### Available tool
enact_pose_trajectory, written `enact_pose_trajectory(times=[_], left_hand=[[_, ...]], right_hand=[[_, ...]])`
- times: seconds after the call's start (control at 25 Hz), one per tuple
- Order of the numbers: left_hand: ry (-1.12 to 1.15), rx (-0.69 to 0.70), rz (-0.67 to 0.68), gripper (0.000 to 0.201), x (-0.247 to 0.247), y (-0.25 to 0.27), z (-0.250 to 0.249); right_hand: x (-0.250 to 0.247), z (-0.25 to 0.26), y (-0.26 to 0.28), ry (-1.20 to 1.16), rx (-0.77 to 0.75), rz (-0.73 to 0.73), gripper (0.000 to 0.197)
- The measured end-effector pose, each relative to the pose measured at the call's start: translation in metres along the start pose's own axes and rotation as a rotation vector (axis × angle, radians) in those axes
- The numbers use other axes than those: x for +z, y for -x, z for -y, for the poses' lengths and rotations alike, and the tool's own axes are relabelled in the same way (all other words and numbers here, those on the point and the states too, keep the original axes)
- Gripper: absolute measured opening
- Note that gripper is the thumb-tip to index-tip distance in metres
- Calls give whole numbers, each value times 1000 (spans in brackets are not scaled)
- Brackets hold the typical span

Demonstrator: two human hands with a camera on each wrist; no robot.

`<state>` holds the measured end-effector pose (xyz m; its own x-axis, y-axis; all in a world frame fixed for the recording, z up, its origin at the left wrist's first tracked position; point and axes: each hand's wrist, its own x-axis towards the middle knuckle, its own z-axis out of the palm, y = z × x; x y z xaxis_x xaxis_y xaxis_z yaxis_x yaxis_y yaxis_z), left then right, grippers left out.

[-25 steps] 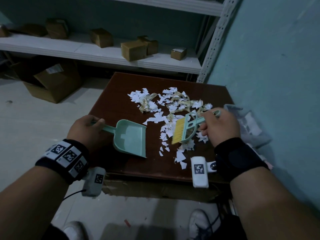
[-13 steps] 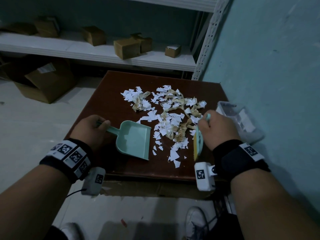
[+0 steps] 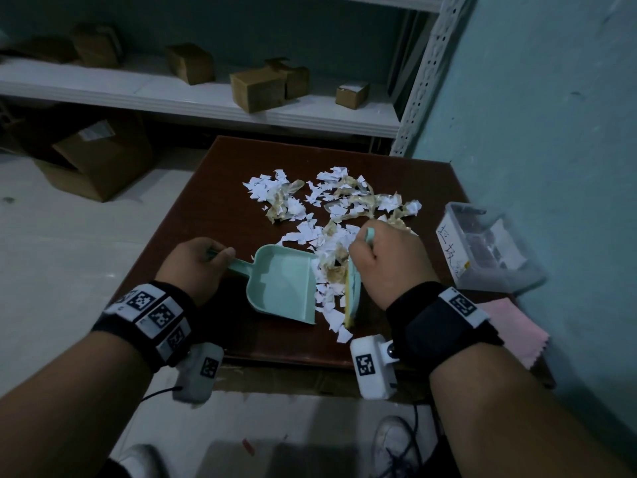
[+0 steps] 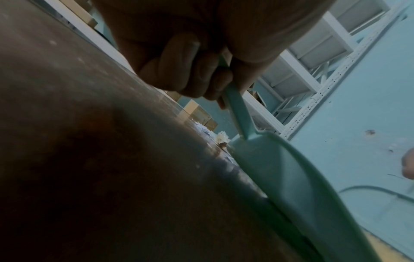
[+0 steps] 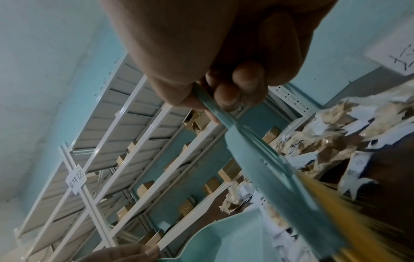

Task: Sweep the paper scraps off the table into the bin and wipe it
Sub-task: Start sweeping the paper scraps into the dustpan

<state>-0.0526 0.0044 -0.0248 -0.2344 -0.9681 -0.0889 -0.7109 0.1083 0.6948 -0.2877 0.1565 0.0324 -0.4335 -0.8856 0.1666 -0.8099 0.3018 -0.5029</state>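
Observation:
White and tan paper scraps (image 3: 331, 208) lie scattered over the middle of a dark brown table (image 3: 206, 208). My left hand (image 3: 196, 260) grips the handle of a mint-green dustpan (image 3: 286, 284) that sits flat on the table, its mouth facing right. My right hand (image 3: 386, 260) grips the handle of a mint brush with yellow bristles (image 3: 353, 294), held upright just right of the pan's mouth with a band of scraps between them. In the right wrist view the brush (image 5: 280, 177) is blurred against the scraps (image 5: 336, 133). The left wrist view shows my fingers (image 4: 183, 74) curled round the dustpan (image 4: 280, 177) handle.
A clear plastic bin (image 3: 489, 250) with a handwritten label stands at the table's right edge by the teal wall. A pink cloth (image 3: 513, 332) lies in front of it. White shelves (image 3: 206, 98) with small cardboard boxes run behind the table. A large carton (image 3: 100, 157) sits on the floor.
The brush has swung from the right side of the table leftwards, pushing a band of scraps up to the dustpan's mouth. The dustpan has shifted slightly right towards it.

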Motion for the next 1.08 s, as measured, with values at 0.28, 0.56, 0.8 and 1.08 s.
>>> enact_pose_trajectory(times=[0.28, 0.56, 0.8, 1.08], left_hand=[[39, -17, 21, 23, 2, -1, 1], [86, -56, 39, 26, -5, -5, 9], [17, -65, -61, 27, -22, -13, 17], [26, -81, -128, 29, -26, -15, 26]], right_hand=[[16, 9, 0, -179, -21, -17, 18], [3, 13, 1, -276, -12, -109, 20], [-16, -12, -11, -109, 40, -303, 20], [-6, -12, -18, 122, 88, -173, 18]])
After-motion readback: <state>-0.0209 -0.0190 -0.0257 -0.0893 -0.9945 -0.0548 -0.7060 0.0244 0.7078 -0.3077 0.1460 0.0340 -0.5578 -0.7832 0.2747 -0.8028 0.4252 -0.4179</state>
